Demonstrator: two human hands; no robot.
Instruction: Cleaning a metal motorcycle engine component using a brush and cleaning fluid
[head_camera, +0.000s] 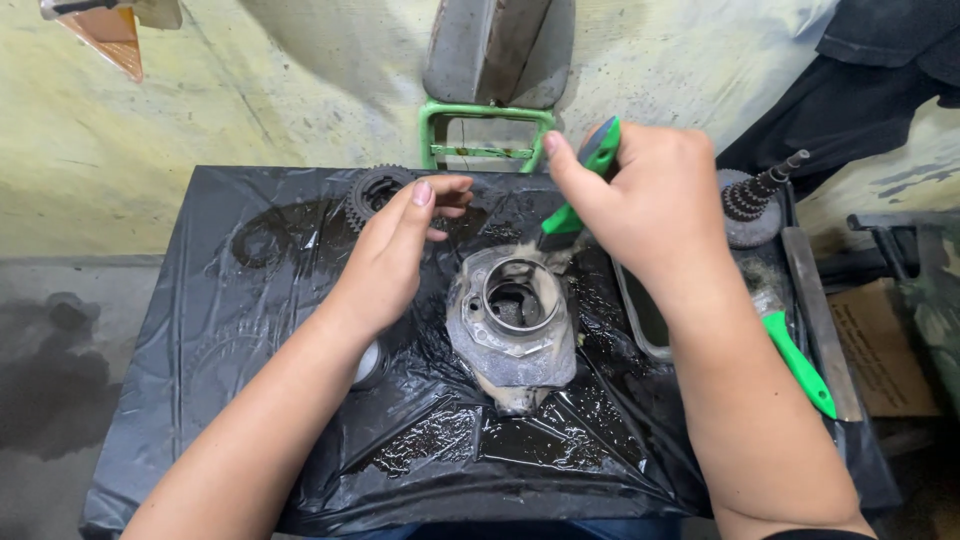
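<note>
My right hand grips a green-handled brush, its head touching the far rim of a grey metal engine casing with a round bore. The casing lies wet and soapy on black plastic sheeting. My left hand hovers just left of the casing, fingers loosely curled, holding nothing; whether a fingertip touches anything is unclear. A dark toothed gear lies just behind the left hand.
A geared shaft stands at the right. A second green-handled brush and a flat metal bar lie along the right edge. A green metal frame stands behind the sheeting. A small container sits under my right forearm.
</note>
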